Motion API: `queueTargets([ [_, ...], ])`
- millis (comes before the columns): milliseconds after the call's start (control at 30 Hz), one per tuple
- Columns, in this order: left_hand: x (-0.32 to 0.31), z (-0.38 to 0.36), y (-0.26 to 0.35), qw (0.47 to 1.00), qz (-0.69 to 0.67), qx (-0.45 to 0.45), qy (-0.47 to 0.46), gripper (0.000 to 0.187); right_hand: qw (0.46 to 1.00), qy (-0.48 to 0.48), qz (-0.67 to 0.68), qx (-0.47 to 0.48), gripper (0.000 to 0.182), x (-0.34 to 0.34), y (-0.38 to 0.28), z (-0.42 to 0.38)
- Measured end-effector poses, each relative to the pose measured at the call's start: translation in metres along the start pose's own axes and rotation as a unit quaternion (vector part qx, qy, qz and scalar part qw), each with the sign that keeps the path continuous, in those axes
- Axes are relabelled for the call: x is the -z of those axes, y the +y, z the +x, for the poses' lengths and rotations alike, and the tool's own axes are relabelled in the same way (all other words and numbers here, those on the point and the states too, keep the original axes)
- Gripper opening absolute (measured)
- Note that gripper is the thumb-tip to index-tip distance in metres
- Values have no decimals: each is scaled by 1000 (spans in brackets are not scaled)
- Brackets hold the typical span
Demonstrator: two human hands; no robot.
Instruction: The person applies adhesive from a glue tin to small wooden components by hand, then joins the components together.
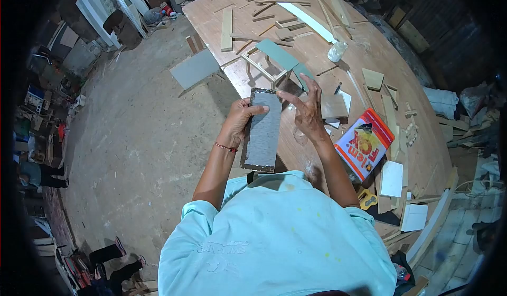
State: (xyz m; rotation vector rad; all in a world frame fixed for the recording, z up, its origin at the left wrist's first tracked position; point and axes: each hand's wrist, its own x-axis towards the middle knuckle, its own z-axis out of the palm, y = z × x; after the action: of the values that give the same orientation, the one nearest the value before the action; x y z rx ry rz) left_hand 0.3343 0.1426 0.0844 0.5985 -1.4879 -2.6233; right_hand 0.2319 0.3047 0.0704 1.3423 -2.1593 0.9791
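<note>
My left hand (244,120) grips a narrow grey rectangular board (262,137) with dark, rough edges, thumb lying across its face. The board is held lengthwise in front of my chest, beside the table's edge. At its upper right corner is my right hand (308,111), index finger stretched out to the dark rim and the other fingers raised and apart. Whether something small sits on that fingertip I cannot make out. To the right of my right forearm lies an orange and white glue tin (364,145) with "FOX" lettering.
The wooden table (311,142) carries a small wooden frame (264,66), a green panel (279,54), a clear jar (337,51), wood strips (226,29) and a yellow-handled tool (366,198). A grey sheet (194,68) stands left of the table. Other people's legs (111,256) show lower left.
</note>
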Motion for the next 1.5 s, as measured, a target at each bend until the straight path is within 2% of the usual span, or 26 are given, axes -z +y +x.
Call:
queueTargets([
  [67, 0, -2, -4, 1000, -2, -6, -15, 19, 1000, 9, -26, 1, 69, -2, 1, 0],
  [267, 6, 5, -4, 1000, -14, -24, -10, 19, 1000, 8, 10, 16, 70, -4, -7, -10],
  [367, 10, 7, -6, 1000, -18, -13, -3, 19, 998, -35, 45, 6, 69, 3, -15, -15],
  [433, 10, 7, -7, 1000, -17, -11, -2, 19, 995, -19, 102, -5, 68, 5, -11, -16],
  [567, 5, 6, -7, 1000, -10, -17, 1, 19, 995, 17, 89, -42, 68, 2, -8, -1],
  [633, 3, 4, -4, 1000, -5, -17, -2, 19, 999, 19, 13, -38, 68, -3, -5, 5],
  [733, 1, 3, 1, 1000, 5, -25, 1, 18, 1000, -1, -1, -26, 68, -4, -7, 6],
  [867, 4, 3, 3, 999, -7, -41, 2, 17, 999, -8, 28, -20, 67, -4, -11, -5],
  [967, 10, 7, 0, 999, -6, -30, 12, 17, 998, -14, 55, 22, 67, -1, -15, -9],
  [1067, 7, 5, -1, 999, -10, -33, -3, 17, 996, -4, 93, 5, 67, 0, -17, -9],
  [1233, 5, 8, -4, 999, 11, -35, -3, 18, 997, 7, 42, -63, 67, -8, -11, 3],
  [1433, 11, 14, -7, 999, -23, -40, 26, 25, 997, 2, 77, -6, 63, -9, -20, -12],
  [1467, 15, 18, -11, 998, -8, -48, 41, 22, 995, -3, 101, -26, 62, -10, -24, -15],
  [1500, 14, 18, -10, 998, -20, -50, 15, 19, 992, -3, 112, -53, 61, -8, -24, -16],
])
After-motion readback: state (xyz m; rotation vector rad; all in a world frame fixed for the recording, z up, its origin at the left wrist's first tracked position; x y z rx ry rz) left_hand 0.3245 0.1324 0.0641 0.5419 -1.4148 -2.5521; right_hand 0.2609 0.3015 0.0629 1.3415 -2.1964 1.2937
